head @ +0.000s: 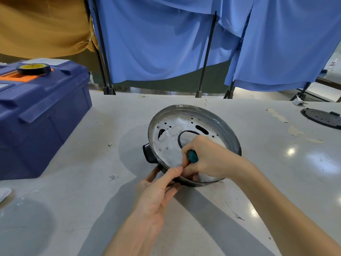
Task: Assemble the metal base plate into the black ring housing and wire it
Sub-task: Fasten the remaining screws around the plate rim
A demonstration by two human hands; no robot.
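The black ring housing (232,137) lies on the table with the perforated metal base plate (170,143) seated inside it. A black socket block (149,153) sticks out of its left side. My right hand (208,157) grips a teal-handled screwdriver (192,156), pointed down at the plate's near edge; its tip is hidden behind my fingers. My left hand (159,189) holds the housing's near rim, thumb on top and fingers underneath.
A blue toolbox (36,117) stands at the left with a roll of black tape (34,69) on its lid. Two small screws (112,177) lie loose on the table. A black perforated disc (323,117) sits at the far right. Blue curtains hang behind.
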